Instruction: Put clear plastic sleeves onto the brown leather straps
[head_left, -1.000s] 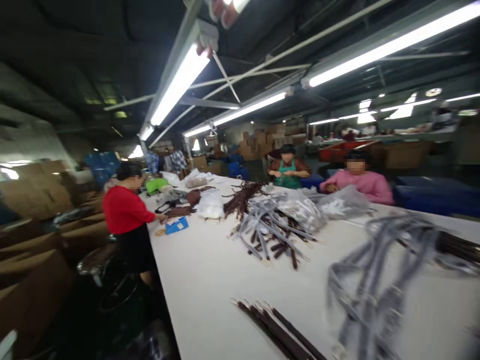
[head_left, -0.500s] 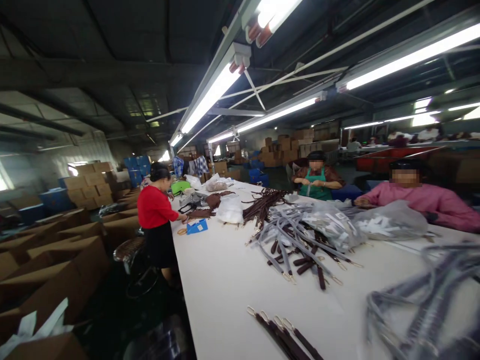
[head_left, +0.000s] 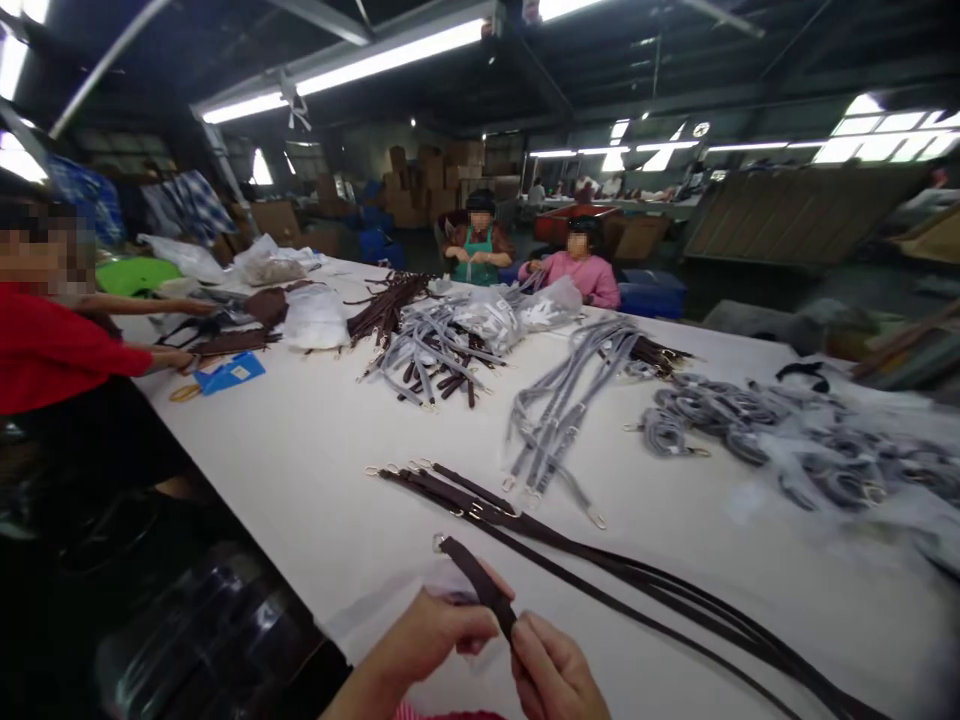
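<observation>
I have both hands low in the frame at about 6 o'clock, closed together on one dark brown strap. My left hand is curled, thumb and fingers pinching the strap from the 9 o'clock side; my right hand is closed on it from the 3 o'clock side, touching the left. The strap's free end, with its metal clasp, tilts up toward 11 o'clock, just above the white table. Just beyond, toward 12 o'clock, a bundle of dark brown straps lies flat, running toward 4 o'clock. Further toward 12 o'clock lie grey straps, and coiled grey straps at 2 o'clock. A person in red sits at 9 o'clock; a person in pink and a person in a green apron sit at the far side.
</observation>
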